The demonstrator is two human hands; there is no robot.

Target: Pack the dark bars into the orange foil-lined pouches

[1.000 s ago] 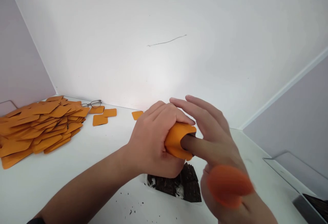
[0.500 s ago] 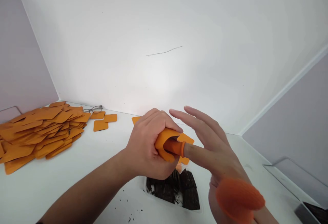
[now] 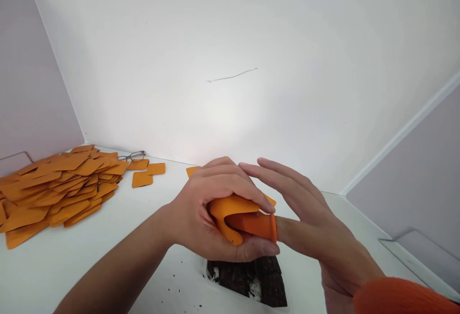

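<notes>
As the head view shows it, the left hand (image 3: 208,184) curls around an orange pouch (image 3: 233,203) above the tabletop (image 3: 151,232), its thumb and fingers wrapped about the pouch, whose mouth gapes to the right. The right hand (image 3: 319,220) points one finger, wearing an orange rubber cover (image 3: 255,224), into that mouth; its other fingers are spread and raised, gripping nothing. Below, partly hidden by the left hand, sit dark pieces (image 3: 269,280). A pile of orange pouches (image 3: 64,184) fills the tabletop's far left corner, with glasses (image 3: 137,156) beside it along the back edge and a few loose pouches (image 3: 143,180) just in front. The step in hand looks like working the covered finger inside the pouch; the next move seems to call for a steady left hold and a straight finger, so the mouth does not tear.
</notes>
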